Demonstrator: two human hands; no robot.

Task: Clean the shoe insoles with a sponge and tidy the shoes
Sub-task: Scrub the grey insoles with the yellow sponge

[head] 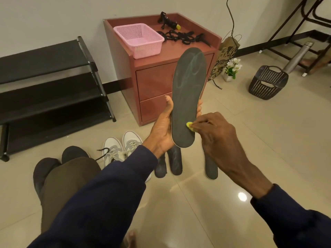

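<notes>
My left hand grips a dark grey insole near its heel and holds it upright, toe end up, with faint wet streaks on its upper part. My right hand pinches a small yellow sponge and presses it against the insole's lower right side. Three more dark insoles lie on the tiled floor below my hands, partly hidden. A pair of white sneakers stands on the floor to the left, and dark shoes sit further left, partly behind my knee.
A red-brown drawer cabinet stands ahead, carrying a pink basket and black laces. A black shoe rack stands at left. At right are a dark basket, a paper bag and a small flower pot.
</notes>
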